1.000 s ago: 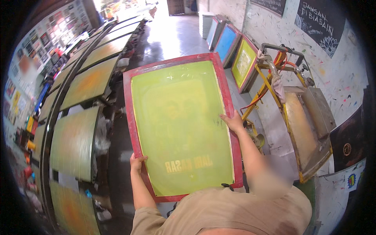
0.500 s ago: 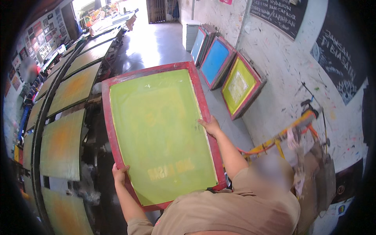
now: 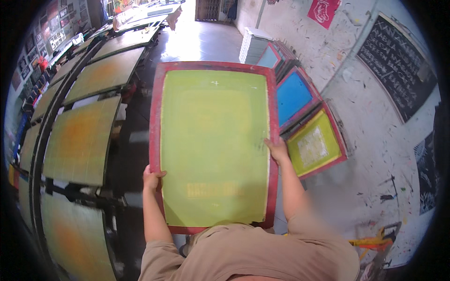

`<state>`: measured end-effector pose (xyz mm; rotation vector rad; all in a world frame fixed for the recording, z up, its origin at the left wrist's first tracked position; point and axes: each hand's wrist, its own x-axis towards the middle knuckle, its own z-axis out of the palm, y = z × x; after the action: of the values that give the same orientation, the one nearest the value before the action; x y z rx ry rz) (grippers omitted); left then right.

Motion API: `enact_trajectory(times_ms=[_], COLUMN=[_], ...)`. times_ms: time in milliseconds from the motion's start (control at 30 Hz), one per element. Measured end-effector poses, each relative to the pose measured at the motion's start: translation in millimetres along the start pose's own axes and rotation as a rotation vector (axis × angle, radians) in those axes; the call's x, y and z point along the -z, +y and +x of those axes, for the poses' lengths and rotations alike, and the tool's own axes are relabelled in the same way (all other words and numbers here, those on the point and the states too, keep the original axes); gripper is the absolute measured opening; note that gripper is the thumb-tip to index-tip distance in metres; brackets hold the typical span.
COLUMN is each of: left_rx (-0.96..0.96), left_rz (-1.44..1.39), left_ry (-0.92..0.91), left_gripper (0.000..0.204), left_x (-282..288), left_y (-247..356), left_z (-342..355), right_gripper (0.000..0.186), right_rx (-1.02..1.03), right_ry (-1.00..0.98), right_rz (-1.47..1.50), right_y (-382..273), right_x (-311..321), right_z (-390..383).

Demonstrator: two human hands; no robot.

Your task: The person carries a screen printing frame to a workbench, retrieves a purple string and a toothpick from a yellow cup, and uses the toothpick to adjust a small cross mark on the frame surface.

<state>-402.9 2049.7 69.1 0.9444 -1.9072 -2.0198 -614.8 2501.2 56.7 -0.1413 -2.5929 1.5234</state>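
Red-framed green screen (image 3: 215, 145), gripped at both sides and held out before the tan shirt (image 3: 262, 250).
Left hand (image 3: 152, 180) is closed around the screen's left edge below its middle, thumb laid over the front; right hand (image 3: 277, 151) clasps the right edge a little higher, thumb likewise in front, other fingers mostly hidden. Forearms (image 3: 156, 218) reach up from below, the right slanting inward.
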Motion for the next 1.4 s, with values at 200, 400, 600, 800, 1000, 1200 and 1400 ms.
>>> enact_trajectory(times_ms=[200,400,600,800,1000,1200,1400], left_rx=[0.062,0.118,0.130,0.112,0.070,0.123,0.141], left_rz=[0.037,-0.136,-0.043,0.005,0.078,0.154,-0.018], left_ry=[-0.036,-0.064,0.020,0.152,0.071,0.012,0.050], left_gripper=[0.043,0.046,0.045,0.047,0.049,0.047,0.047], left_x=[-76,-133,-169,-241,-326,-426,-498], left_y=[34,95,154,205,292,330,378], left_z=[181,342,478,668,878,1089,1256], right_gripper=[0.077,0.072,0.058,0.044,0.043,0.057,0.059], right_rx=[-0.083,-0.002,0.074,0.050,-0.023,0.029,-0.014], right_ry=[0.101,-0.053,-0.103,-0.092,-0.139,-0.050,-0.155], right_rz=[-0.082,-0.028,0.007,0.005,0.145,0.122,0.034], right_y=[-16,-50,-64,-92,-146,-157,-211], right_x=[-60,-138,-255,-367,-389,-454,-519], right_z=[140,349,552,748,917,1101,1308])
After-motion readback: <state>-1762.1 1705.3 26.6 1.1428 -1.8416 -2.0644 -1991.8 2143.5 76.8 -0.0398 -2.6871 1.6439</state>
